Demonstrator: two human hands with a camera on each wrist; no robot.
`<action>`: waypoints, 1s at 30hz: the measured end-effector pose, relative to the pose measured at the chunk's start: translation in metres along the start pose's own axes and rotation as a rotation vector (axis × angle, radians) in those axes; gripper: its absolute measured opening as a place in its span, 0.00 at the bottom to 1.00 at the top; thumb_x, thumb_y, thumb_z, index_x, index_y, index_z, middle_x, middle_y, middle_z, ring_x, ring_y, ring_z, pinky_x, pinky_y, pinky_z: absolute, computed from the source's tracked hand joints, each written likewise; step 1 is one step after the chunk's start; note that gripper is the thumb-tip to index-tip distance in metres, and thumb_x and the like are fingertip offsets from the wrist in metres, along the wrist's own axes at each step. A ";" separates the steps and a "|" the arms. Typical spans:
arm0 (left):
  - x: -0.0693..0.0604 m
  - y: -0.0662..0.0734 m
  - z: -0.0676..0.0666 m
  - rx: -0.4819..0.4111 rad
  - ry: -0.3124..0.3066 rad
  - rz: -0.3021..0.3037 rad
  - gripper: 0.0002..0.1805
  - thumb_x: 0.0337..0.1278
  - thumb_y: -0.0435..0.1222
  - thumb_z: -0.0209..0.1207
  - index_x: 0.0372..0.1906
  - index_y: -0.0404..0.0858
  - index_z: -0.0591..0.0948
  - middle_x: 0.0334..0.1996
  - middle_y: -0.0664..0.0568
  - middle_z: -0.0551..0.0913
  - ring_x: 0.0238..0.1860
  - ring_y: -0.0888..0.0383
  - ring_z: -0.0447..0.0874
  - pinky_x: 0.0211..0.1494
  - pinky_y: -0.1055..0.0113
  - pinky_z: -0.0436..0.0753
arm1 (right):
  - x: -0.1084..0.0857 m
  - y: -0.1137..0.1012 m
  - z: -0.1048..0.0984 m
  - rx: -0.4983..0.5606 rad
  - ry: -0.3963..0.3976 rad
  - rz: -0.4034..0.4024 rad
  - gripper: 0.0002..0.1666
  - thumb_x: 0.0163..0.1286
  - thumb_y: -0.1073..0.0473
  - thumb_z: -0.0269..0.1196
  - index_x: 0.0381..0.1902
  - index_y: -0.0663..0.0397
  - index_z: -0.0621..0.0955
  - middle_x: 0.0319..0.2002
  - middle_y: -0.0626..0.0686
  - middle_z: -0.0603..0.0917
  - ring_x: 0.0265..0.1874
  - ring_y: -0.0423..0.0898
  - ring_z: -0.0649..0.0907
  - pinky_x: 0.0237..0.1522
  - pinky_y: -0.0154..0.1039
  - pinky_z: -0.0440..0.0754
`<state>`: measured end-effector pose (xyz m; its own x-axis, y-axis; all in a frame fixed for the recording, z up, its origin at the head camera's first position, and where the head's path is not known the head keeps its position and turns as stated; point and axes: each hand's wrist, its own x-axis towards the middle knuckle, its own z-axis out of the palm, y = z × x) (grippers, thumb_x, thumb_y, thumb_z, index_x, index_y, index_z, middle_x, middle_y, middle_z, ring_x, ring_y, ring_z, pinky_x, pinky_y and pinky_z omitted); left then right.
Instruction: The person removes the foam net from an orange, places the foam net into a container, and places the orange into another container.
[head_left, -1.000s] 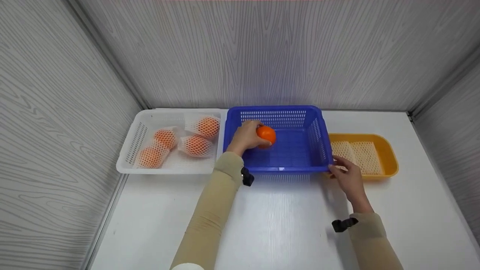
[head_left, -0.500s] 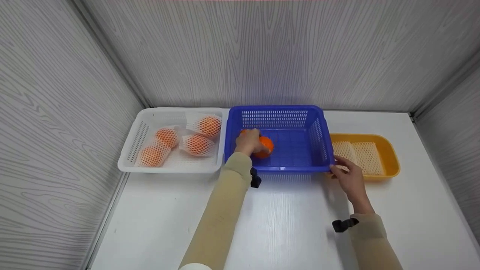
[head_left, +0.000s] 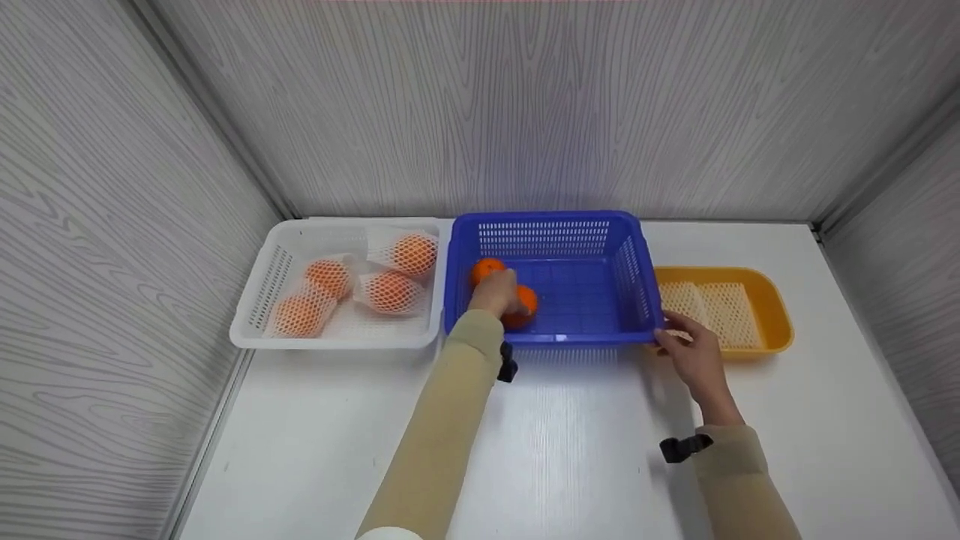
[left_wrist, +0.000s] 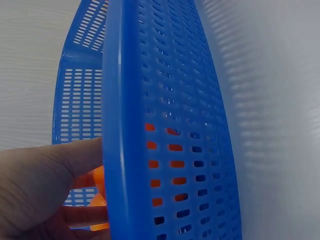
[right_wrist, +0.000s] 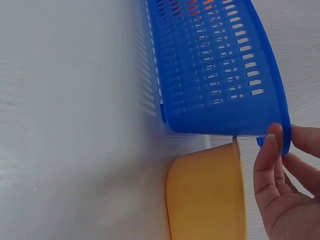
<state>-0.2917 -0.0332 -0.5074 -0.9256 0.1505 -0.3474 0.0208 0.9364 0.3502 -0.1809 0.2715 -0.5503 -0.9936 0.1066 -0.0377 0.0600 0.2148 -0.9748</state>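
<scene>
Inside the blue basket (head_left: 585, 300), toward its left front, my left hand (head_left: 493, 292) holds an orange (head_left: 523, 307) low, near the basket's floor. A second orange (head_left: 487, 268) sits just behind that hand, partly covered by it. In the left wrist view the basket's rim hides much of the hand (left_wrist: 45, 185) and the fruit. My right hand (head_left: 697, 352) pinches the basket's front right corner. The right wrist view shows the thumb and fingers of this hand (right_wrist: 290, 185) on either side of the rim.
Left of the blue basket is a white basket (head_left: 337, 343) with several oranges in foam nets (head_left: 392, 291). A yellow tray (head_left: 780, 315) with foam nets (head_left: 733, 315) stands on the right. Grey wood-grain panels (head_left: 525, 112) enclose the white table (head_left: 570, 465).
My left hand has lowered the orange into the blue basket and drawn it nearer the front wall. The second orange has come into sight behind it. My right hand stays at the corner.
</scene>
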 end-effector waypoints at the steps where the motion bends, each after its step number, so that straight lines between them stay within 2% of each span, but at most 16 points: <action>1: 0.001 0.000 0.000 -0.004 -0.004 0.006 0.37 0.50 0.43 0.73 0.64 0.35 0.73 0.57 0.43 0.79 0.54 0.48 0.78 0.61 0.56 0.75 | 0.000 -0.001 0.000 0.009 -0.001 -0.001 0.26 0.70 0.69 0.60 0.65 0.71 0.72 0.53 0.71 0.76 0.31 0.37 0.83 0.38 0.36 0.84; 5: 0.004 0.000 0.002 -0.002 0.000 0.012 0.42 0.55 0.41 0.70 0.72 0.35 0.65 0.65 0.42 0.73 0.62 0.48 0.74 0.66 0.58 0.70 | -0.006 -0.013 0.000 0.025 -0.010 -0.013 0.26 0.69 0.72 0.59 0.63 0.74 0.71 0.52 0.74 0.75 0.30 0.37 0.83 0.38 0.39 0.84; 9: 0.005 0.001 0.002 0.006 0.045 0.003 0.42 0.57 0.38 0.68 0.74 0.37 0.62 0.63 0.42 0.75 0.58 0.48 0.77 0.62 0.56 0.74 | -0.010 -0.022 0.001 0.002 -0.030 -0.036 0.26 0.69 0.72 0.59 0.63 0.78 0.70 0.51 0.75 0.75 0.31 0.40 0.84 0.38 0.39 0.84; 13: 0.005 0.003 -0.001 0.040 0.084 0.023 0.32 0.59 0.33 0.65 0.69 0.40 0.70 0.58 0.44 0.79 0.52 0.49 0.80 0.56 0.54 0.78 | -0.011 -0.024 0.001 -0.009 -0.038 -0.052 0.26 0.69 0.71 0.60 0.62 0.79 0.69 0.51 0.76 0.75 0.33 0.44 0.84 0.38 0.39 0.84; 17: 0.005 0.004 -0.005 0.053 0.089 0.062 0.21 0.61 0.29 0.60 0.60 0.41 0.79 0.52 0.47 0.82 0.46 0.51 0.81 0.55 0.55 0.78 | -0.010 -0.025 0.001 -0.011 -0.024 -0.029 0.25 0.69 0.71 0.59 0.62 0.76 0.71 0.51 0.74 0.76 0.34 0.45 0.84 0.40 0.42 0.84; 21: 0.005 0.005 -0.008 0.026 0.054 0.090 0.21 0.61 0.30 0.61 0.59 0.41 0.80 0.52 0.48 0.82 0.45 0.51 0.79 0.57 0.55 0.76 | -0.004 -0.012 -0.001 0.002 -0.014 -0.011 0.25 0.70 0.71 0.60 0.63 0.73 0.72 0.52 0.72 0.77 0.35 0.47 0.84 0.41 0.44 0.84; 26: 0.004 0.005 -0.009 -0.002 -0.029 0.093 0.27 0.61 0.38 0.63 0.67 0.43 0.75 0.59 0.49 0.78 0.51 0.53 0.77 0.61 0.54 0.73 | 0.001 0.003 -0.002 -0.026 -0.003 -0.008 0.25 0.71 0.67 0.60 0.64 0.68 0.73 0.52 0.68 0.77 0.38 0.49 0.84 0.43 0.42 0.84; 30: 0.004 0.003 -0.009 -0.046 -0.056 0.102 0.30 0.62 0.41 0.64 0.69 0.45 0.72 0.62 0.48 0.76 0.54 0.51 0.75 0.64 0.51 0.70 | 0.002 0.006 -0.001 -0.050 0.002 -0.024 0.25 0.71 0.65 0.61 0.64 0.66 0.73 0.50 0.66 0.78 0.38 0.52 0.84 0.43 0.43 0.84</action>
<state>-0.2982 -0.0321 -0.5000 -0.8968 0.2631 -0.3557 0.0952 0.8999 0.4256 -0.1823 0.2741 -0.5557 -0.9946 0.1030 -0.0134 0.0405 0.2657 -0.9632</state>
